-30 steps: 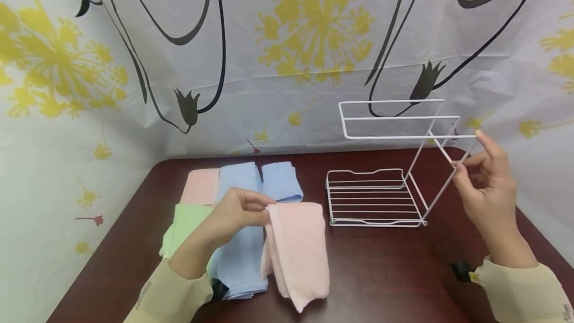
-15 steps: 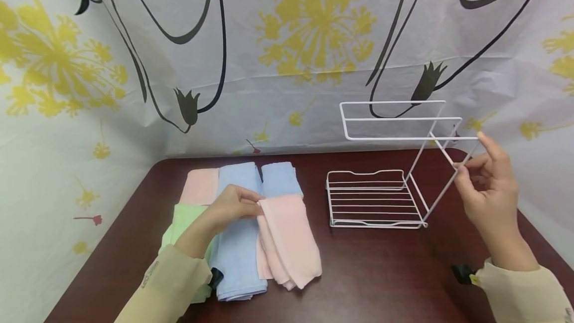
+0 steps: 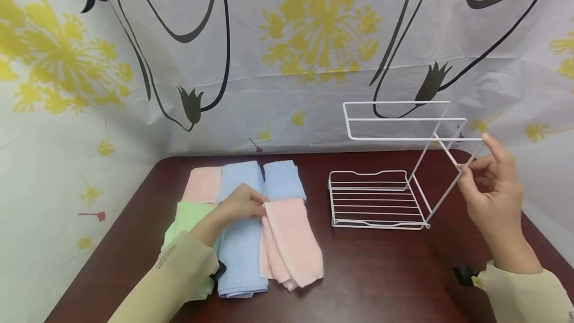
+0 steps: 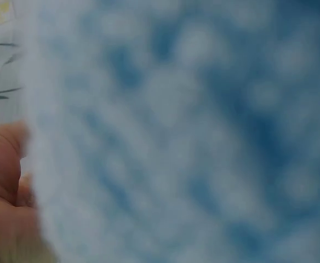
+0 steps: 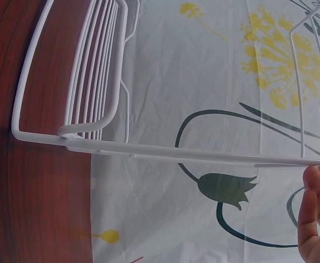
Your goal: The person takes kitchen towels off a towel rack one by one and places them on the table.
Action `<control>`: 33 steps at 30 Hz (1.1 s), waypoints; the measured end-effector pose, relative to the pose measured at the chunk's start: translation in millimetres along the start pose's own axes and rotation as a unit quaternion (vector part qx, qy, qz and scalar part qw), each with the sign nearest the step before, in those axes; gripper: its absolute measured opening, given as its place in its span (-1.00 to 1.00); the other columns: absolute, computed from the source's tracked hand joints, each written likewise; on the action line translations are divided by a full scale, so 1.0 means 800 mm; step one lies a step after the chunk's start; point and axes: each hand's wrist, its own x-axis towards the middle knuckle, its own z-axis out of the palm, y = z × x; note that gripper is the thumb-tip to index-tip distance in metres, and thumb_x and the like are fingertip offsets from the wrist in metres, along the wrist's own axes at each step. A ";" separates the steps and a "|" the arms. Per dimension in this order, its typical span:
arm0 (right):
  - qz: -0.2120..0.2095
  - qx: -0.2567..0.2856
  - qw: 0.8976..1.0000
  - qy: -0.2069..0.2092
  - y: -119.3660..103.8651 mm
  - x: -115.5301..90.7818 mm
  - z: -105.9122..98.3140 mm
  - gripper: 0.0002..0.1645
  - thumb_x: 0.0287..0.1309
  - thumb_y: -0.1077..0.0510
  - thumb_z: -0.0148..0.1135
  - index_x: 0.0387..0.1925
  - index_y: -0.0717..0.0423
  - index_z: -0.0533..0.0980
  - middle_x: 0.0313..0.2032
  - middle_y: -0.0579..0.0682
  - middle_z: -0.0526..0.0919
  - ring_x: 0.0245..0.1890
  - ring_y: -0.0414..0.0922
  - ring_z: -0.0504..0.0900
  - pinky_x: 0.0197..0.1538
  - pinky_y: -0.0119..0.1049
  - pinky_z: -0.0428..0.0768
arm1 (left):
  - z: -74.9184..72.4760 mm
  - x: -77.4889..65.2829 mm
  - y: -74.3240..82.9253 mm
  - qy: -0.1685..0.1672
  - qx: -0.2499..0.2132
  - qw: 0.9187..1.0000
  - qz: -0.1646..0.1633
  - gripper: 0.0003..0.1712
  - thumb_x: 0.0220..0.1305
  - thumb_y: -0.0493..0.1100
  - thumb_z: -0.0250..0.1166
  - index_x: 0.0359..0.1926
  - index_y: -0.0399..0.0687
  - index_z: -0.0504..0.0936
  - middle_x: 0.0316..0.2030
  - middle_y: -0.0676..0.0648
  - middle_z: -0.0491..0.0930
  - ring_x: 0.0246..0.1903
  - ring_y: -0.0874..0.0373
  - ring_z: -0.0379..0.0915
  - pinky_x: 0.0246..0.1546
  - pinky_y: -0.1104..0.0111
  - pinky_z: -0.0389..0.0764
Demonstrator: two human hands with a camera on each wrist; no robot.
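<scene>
In the head view my left hand (image 3: 242, 202) pinches the top left corner of a folded pink towel (image 3: 293, 243). That towel lies just right of a long folded blue towel (image 3: 242, 258), below a smaller blue one (image 3: 283, 181). Blurred blue cloth (image 4: 176, 131) fills most of the left wrist view, with part of the hand at its left edge. On the right stands a white wire rack (image 3: 376, 212), with slatted base and raised top frame. My right hand (image 3: 495, 188) grips its upright side wire near the top; the right wrist view shows fingertips (image 5: 312, 181) at the wire.
Left of the blue towels lie a green towel (image 3: 190, 221) and another pink towel (image 3: 203, 185). The dark red-brown table (image 3: 381, 273) ends at the back against a patterned white sheet (image 3: 269, 88). A small black object (image 3: 463, 275) shows beside the right sleeve.
My left hand has moved slightly left and back, bringing the pink towel beside the long blue one. The towel's front end has swung farther from me. The right hand keeps its hold on the rack.
</scene>
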 end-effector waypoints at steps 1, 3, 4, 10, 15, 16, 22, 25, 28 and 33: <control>-0.001 0.001 1.000 0.000 0.000 0.000 0.000 -0.31 0.12 0.52 0.01 0.34 0.39 0.24 -0.36 -0.36 0.53 -0.25 -0.54 0.65 -0.26 -0.77 0.48 | 0.001 0.001 0.001 0.001 0.009 1.000 -0.001 -0.75 0.05 -0.34 0.42 -0.18 -0.25 0.79 -0.36 -0.08 0.73 -0.46 0.21 0.49 -0.42 0.45 0.52; -0.002 -0.002 1.000 -0.001 0.000 0.000 0.000 -0.31 0.13 0.52 0.01 0.34 0.39 0.24 -0.36 -0.36 0.53 -0.26 -0.54 0.65 -0.25 -0.77 0.48 | 0.004 0.002 0.002 0.008 0.022 1.000 -0.009 -0.76 0.05 -0.34 0.43 -0.19 -0.22 0.80 -0.38 -0.05 0.72 -0.46 0.20 0.47 -0.44 0.46 0.49; -0.003 -0.002 1.000 -0.001 0.000 0.000 0.000 -0.31 0.12 0.52 0.01 0.34 0.39 0.24 -0.36 -0.36 0.53 -0.26 -0.55 0.65 -0.25 -0.77 0.48 | 0.005 0.003 0.002 0.011 0.028 1.000 -0.010 -0.76 0.05 -0.34 0.43 -0.19 -0.22 0.80 -0.39 -0.05 0.72 -0.47 0.19 0.47 -0.45 0.46 0.49; 0.001 0.003 1.000 -0.003 0.001 0.000 0.000 -0.31 0.12 0.52 -0.01 0.35 0.38 0.24 -0.36 -0.35 0.53 -0.24 -0.53 0.66 -0.26 -0.77 0.49 | 0.012 0.008 -0.003 0.010 0.046 0.999 -0.012 -0.77 0.03 -0.34 0.45 -0.22 -0.19 0.81 -0.49 -0.02 0.71 -0.54 0.21 0.48 -0.48 0.47 0.48; -0.002 0.002 1.000 -0.005 0.001 0.000 0.000 -0.30 0.12 0.52 0.00 0.35 0.39 0.24 -0.36 -0.35 0.53 -0.25 -0.54 0.65 -0.26 -0.77 0.49 | 0.015 0.010 -0.004 0.005 0.048 0.999 -0.014 -0.77 0.03 -0.33 0.46 -0.21 -0.17 0.81 -0.50 -0.01 0.70 -0.56 0.21 0.48 -0.48 0.47 0.48; -0.002 0.003 1.000 -0.004 0.001 -0.001 0.000 -0.30 0.12 0.52 0.00 0.35 0.39 0.24 -0.36 -0.35 0.53 -0.26 -0.55 0.65 -0.27 -0.77 0.49 | 0.015 0.010 -0.004 0.005 0.046 0.999 -0.013 -0.77 0.02 -0.34 0.47 -0.21 -0.17 0.81 -0.49 -0.02 0.71 -0.56 0.22 0.48 -0.48 0.47 0.48; -0.006 0.002 1.000 -0.004 0.002 0.000 0.001 -0.31 0.12 0.52 0.00 0.34 0.40 0.24 -0.37 -0.36 0.53 -0.27 -0.55 0.65 -0.27 -0.78 0.48 | 0.012 0.007 -0.007 -0.004 0.034 0.999 -0.002 -0.76 0.06 -0.33 0.46 -0.18 -0.19 0.79 -0.33 -0.11 0.78 -0.47 0.22 0.55 -0.40 0.45 0.55; -0.007 0.003 1.000 -0.003 0.004 0.001 0.001 -0.31 0.11 0.52 0.00 0.34 0.40 0.24 -0.37 -0.36 0.53 -0.27 -0.55 0.65 -0.26 -0.77 0.49 | 0.010 0.006 -0.008 -0.005 0.030 1.000 -0.005 -0.75 0.08 -0.30 0.47 -0.15 -0.16 0.79 -0.23 -0.11 0.78 -0.33 0.19 0.61 -0.27 0.40 0.61; -0.008 0.002 1.000 -0.005 0.004 0.000 0.000 -0.30 0.11 0.52 0.01 0.34 0.40 0.24 -0.37 -0.37 0.53 -0.27 -0.55 0.65 -0.25 -0.77 0.49 | 0.007 0.004 -0.007 -0.009 0.032 0.999 -0.001 -0.72 0.09 -0.27 0.47 -0.12 -0.15 0.77 -0.13 -0.13 0.76 -0.16 0.12 0.65 -0.13 0.32 0.65; 0.000 -0.017 1.000 -0.023 0.002 -0.001 -0.008 -0.28 0.12 0.53 0.03 0.36 0.36 0.23 -0.31 -0.44 0.56 -0.28 -0.59 0.62 -0.22 -0.79 0.47 | -0.005 -0.005 -0.003 -0.030 0.038 0.998 0.035 -0.67 0.13 -0.23 0.44 -0.05 -0.18 0.74 -0.05 -0.18 0.73 0.01 -0.03 0.63 -0.06 0.24 0.68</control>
